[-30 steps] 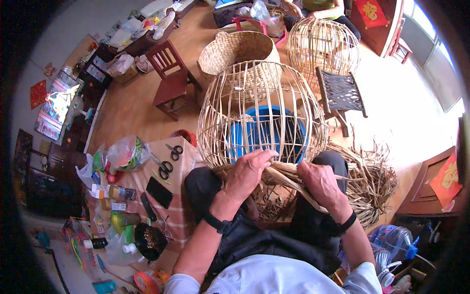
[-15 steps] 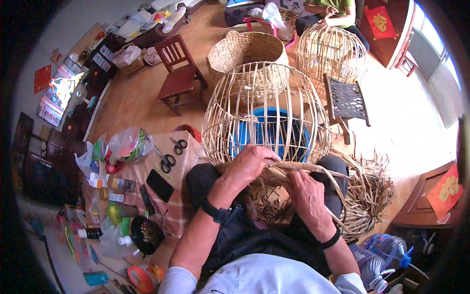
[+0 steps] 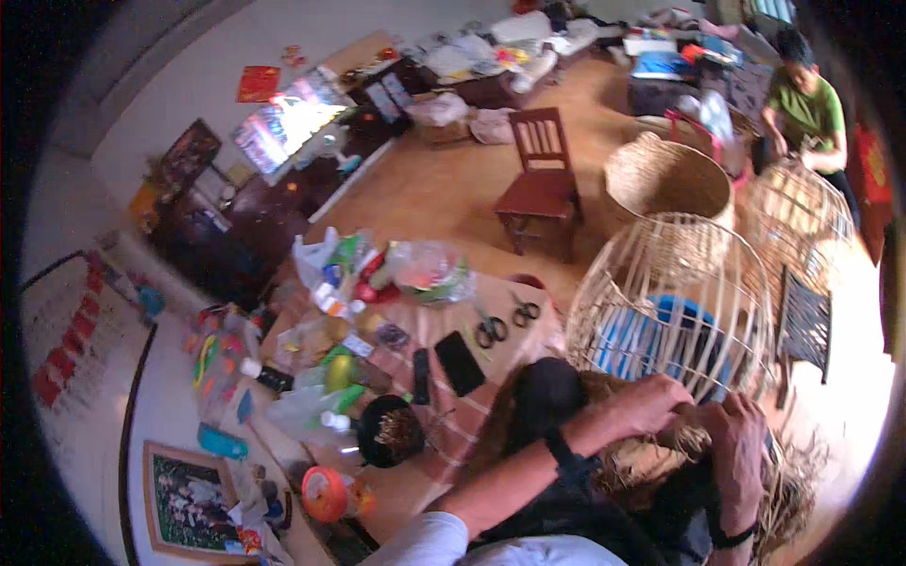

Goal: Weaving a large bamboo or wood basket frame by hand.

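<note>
Cluttered room, both hands' grip hidden among basket frame (image 3: pixel 675 311) strips

1 head-worn fisheye view looks steeply down and leftward, close over both forearms, taking in the cluttered table (image 3: pixel 491 292) and the floor (image 3: pixel 444 189) beyond.

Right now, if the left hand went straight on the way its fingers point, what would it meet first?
The left hand points right, toward the right hand, both at the rim of the open bamboo basket frame. It would probably meet the right hand's fingers first, perhaps with strips between them; depth is unclear.
</note>
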{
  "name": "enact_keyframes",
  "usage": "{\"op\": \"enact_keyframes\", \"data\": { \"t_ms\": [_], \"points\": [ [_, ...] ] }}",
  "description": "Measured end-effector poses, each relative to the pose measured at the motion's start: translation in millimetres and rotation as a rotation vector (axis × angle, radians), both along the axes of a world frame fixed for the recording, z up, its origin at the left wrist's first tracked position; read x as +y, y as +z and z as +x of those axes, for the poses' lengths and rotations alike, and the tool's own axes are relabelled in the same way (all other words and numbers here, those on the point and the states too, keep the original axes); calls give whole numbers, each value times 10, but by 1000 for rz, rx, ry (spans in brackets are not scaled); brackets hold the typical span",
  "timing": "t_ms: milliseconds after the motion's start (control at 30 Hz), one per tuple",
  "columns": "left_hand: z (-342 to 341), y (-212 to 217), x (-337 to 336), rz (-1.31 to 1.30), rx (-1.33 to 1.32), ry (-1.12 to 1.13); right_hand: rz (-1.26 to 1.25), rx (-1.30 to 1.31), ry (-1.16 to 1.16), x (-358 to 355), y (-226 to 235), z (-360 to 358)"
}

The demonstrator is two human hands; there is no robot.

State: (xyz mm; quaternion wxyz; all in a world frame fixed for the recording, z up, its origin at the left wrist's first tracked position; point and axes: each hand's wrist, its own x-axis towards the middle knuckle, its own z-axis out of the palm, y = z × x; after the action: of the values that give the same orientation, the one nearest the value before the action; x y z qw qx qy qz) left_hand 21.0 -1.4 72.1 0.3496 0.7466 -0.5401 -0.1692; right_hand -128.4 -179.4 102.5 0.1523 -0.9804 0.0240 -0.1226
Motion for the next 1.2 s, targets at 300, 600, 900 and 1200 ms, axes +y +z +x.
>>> {"op": "enact_keyframes", "data": {
  "t_ms": [300, 600, 900, 1200],
  "points": [
    [-245, -181, -26, -34, -85, 309, -215, -576, -93, 143, -378, -31],
    [-294, -294, -43, -156, -76, 379, 242, 37, -146, 32, -613, -183],
    [-261, -249, -32, -175, -29, 364, 324, 114, -80, -110, -1288, -219],
    [-233, -306, -98, -271, -56, 414, 1516, -185, -253, 140, -891, 221]
  ]
}}
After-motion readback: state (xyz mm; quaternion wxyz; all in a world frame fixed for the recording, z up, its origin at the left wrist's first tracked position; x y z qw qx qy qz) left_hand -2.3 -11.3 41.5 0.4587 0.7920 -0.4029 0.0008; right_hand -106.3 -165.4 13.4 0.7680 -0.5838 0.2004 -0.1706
